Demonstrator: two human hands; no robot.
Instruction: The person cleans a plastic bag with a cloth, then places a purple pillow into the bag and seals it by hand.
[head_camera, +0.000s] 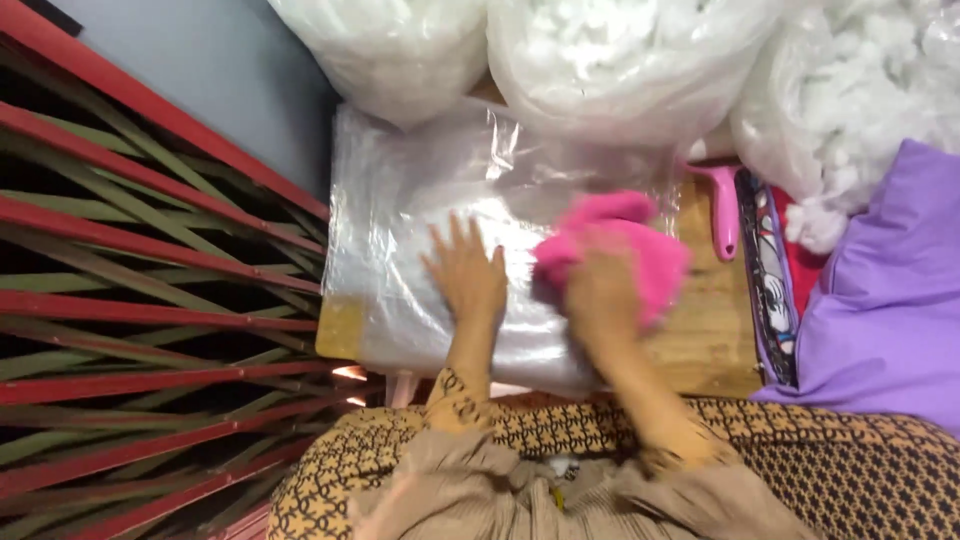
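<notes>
**Pink cloth held over flat plastic sheet, left hand pinning it down**

Biggest first: three bulging clear bags of white fluffy stuffing (620, 60) run along the top edge, crowding the far side of the work area. Left of frame, a red metal folding gate (130, 300) w/ a grey wall behind. Right side, a purple fabric (890, 300) bunched up, its edge near the board.

Centre: a clear plastic sheet (420, 220), prob. an empty bag, lies flat on a wooden board (710, 340), covering most of its left part. Glossy, creased, corner near the gate slightly off the board edge.

Hands: left hand (467, 275) flat on the sheet, fingers spread, palm down, gripping nothing, just pressing. Right hand (603, 290) closed round a pink cloth (625, 245), bunched, at the sheet's right edge where plastic meets bare wood. Hand is blurred, so exact finger wrap approx. only.

Step, as I judge it: sheet being steadied while the pink cloth is worked at its edge. Next move likely needs the left hand to keep the slippery plastic from sliding.

Smaller stuff: pink plastic handle (724, 210) just beyond the cloth, a patterned strip (772, 280) along the board's right side, patterned garment (800, 450) over the lap. In the way: stuffing bags overhang the sheet's far edge; handle is close to the right hand.
</notes>
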